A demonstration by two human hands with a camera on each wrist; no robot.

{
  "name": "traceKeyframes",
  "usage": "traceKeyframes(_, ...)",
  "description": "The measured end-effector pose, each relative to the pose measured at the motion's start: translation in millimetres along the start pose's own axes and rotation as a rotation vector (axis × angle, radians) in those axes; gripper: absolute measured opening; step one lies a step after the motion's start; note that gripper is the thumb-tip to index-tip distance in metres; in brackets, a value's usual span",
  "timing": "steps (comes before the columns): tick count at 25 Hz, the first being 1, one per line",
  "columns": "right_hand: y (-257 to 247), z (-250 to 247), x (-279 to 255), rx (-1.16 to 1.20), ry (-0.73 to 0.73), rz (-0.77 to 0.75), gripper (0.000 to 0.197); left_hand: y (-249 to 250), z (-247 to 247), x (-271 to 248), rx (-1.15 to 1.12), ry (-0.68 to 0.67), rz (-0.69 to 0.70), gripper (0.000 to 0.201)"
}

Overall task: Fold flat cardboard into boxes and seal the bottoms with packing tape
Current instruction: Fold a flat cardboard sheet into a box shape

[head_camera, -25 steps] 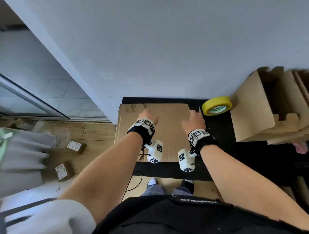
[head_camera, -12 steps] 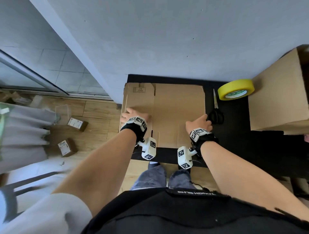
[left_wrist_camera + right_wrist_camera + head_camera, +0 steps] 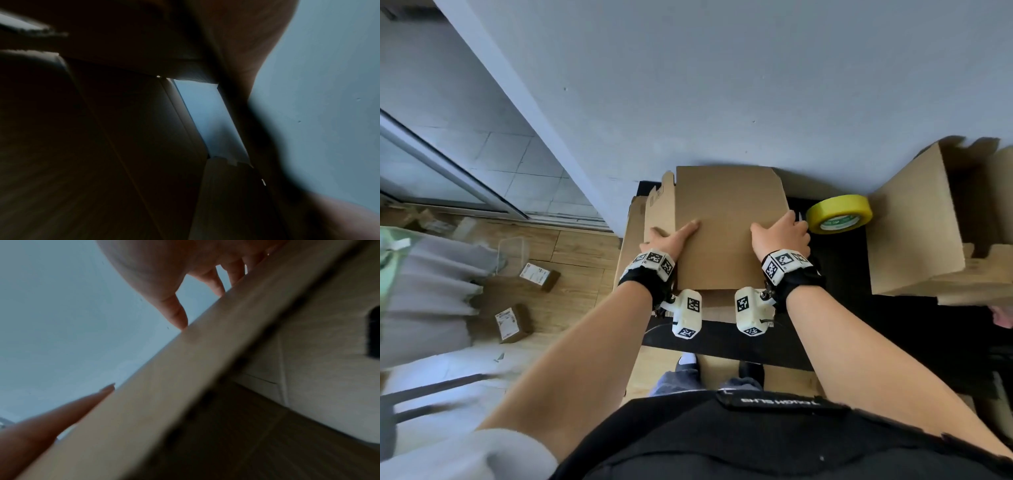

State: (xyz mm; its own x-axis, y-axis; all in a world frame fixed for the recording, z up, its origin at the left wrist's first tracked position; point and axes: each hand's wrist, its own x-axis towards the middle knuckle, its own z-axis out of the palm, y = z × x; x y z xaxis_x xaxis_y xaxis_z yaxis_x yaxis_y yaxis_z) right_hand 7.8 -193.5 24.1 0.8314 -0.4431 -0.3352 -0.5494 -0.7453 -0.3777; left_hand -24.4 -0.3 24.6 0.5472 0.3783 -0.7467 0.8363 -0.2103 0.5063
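Behind the cardboard (image 3: 726, 222), left hand's (image 3: 667, 238) fingers unseen.

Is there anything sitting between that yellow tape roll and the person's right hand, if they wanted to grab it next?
Nothing visible blocks it. The yellow tape roll lies on the black table just right of the right hand, which grips the cardboard sheet. Only a small pale tip of something shows in the gap; I cannot tell what it is.

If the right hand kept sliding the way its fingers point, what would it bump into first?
Probably the yellow tape roll: the right hand grips the cardboard's right edge, fingers aimed up and right towards it. Depth is unclear; it might pass beside.
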Motion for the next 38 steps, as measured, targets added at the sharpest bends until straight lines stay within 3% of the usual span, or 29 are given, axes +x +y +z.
traceKeyframes(10, 5.8, -54.5, 0.6, 0.116, -0.170, -0.064, 0.060, 35.7, -3.4, -56.8, -0.311, 0.063, 0.086, 0.118)
traceKeyframes(11, 5.5, -63.1, 2.7, 0.156, -0.175, -0.068, 0.059, 36.8, -1.9, -54.0, -0.367, 0.046, 0.087, 0.109)
traceKeyframes(13, 4.4, -80.0, 6.8, 0.201, -0.183, -0.093, 0.056, 30.1, 4.9, -9.2, -0.459, -0.007, 0.098, 0.112)
traceKeyframes(16, 6.0, -95.9, 9.7, 0.206, -0.221, -0.135, 0.050, 27.6, 9.4, 10.2, -0.558, -0.056, 0.145, 0.106)
traceKeyframes(19, 14.3, -96.5, 6.9, 0.174, -0.261, -0.133, 0.048, 41.7, 1.1, -90.1, -0.558, -0.096, 0.256, 0.061)
traceKeyframes(20, 17.5, -95.1, 5.6, 0.169, -0.267, -0.130, 0.046, 41.6, 1.6, -100.3, -0.546, -0.115, 0.287, 0.059)
traceKeyframes(24, 23.9, -96.8, 6.9, 0.284, -0.241, -0.109, 0.042, 41.2, 5.0, -101.9, -0.357, -0.279, 0.355, 0.124)
traceKeyframes(28, 20.0, -107.0, 11.2, 0.326, -0.277, -0.083, 0.050, 42.9, 3.9, -95.9, -0.085, -0.476, 0.418, 0.138)
traceKeyframes(31, 15.0, -112.2, 11.9, 0.372, -0.287, -0.062, 0.053, 52.3, 0.0, -99.2, -0.242, -0.425, 0.450, 0.111)
traceKeyframes(34, 13.2, -110.6, 12.5, 0.373, -0.268, -0.062, 0.059, 62.0, 1.5, -95.2, -0.340, -0.256, 0.434, 0.081)
traceKeyframes(37, 15.3, -110.0, 6.4, 0.290, -0.269, -0.153, 0.074, 65.5, 1.9, -99.3, -0.355, -0.223, 0.393, 0.079)
traceKeyframes(38, 16.3, -111.2, 1.6, 0.262, -0.287, -0.198, 0.083, 66.7, 2.5, -99.7, -0.355, -0.219, 0.384, 0.070)
